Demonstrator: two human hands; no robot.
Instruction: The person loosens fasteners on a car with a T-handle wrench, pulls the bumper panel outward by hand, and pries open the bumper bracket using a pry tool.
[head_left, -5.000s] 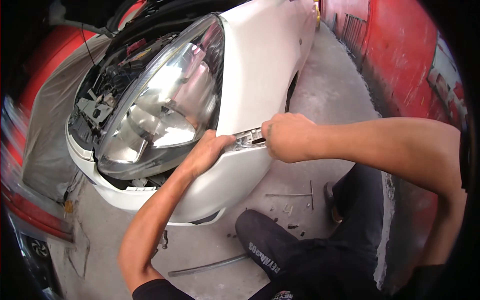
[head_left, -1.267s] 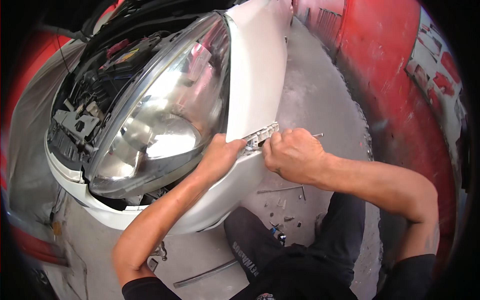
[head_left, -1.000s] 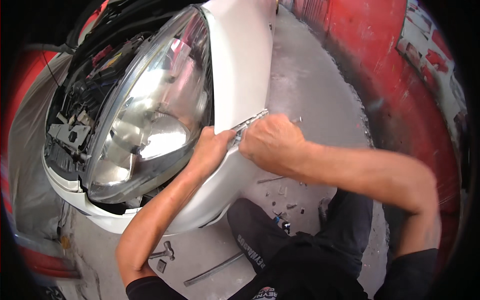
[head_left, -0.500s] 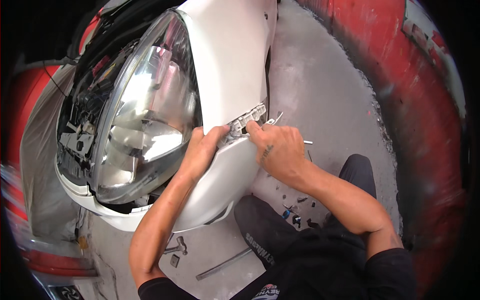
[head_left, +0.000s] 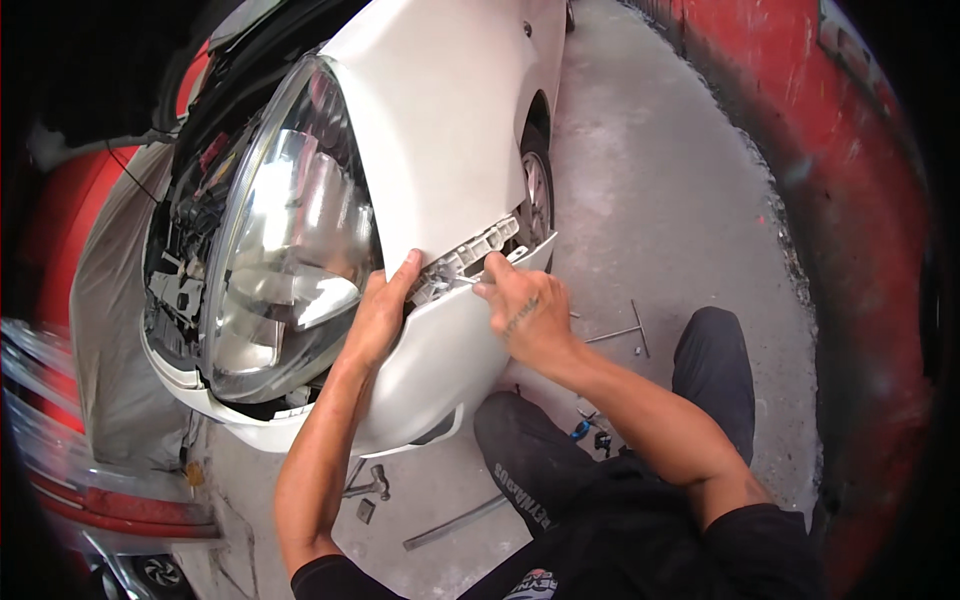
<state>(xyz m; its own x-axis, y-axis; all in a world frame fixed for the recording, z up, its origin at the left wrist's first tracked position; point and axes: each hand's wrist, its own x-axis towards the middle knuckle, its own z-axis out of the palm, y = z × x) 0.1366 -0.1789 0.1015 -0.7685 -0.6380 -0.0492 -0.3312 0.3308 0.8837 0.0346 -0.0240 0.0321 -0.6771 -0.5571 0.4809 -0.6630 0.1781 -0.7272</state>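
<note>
A white bumper cover [head_left: 440, 360] stands off the white fender [head_left: 440, 130] at its upper corner. In the gap between them runs a pale slotted bracket [head_left: 480, 245]. My right hand [head_left: 530, 315] is closed round the bumper's upper edge, its thumb and index finger beside the bracket. My left hand [head_left: 378, 320] lies at the fender's lower corner, next to the large clear headlight [head_left: 290, 250]. One digit of it is stretched along the fender edge; its other fingers are mostly hidden.
A hammer [head_left: 378, 483], a flat metal bar [head_left: 455, 523] and a T-shaped rod [head_left: 635, 328] lie on the concrete floor. Small parts [head_left: 590, 432] are scattered by my knees. A red wall [head_left: 800, 130] curves along the right; a grey cover [head_left: 115, 330] hangs at the left.
The bumper's outer end has come away from the fender, widening the gap and baring more bracket. My right hand moved down slightly with it. My left thumb has left the bracket for the fender corner.
</note>
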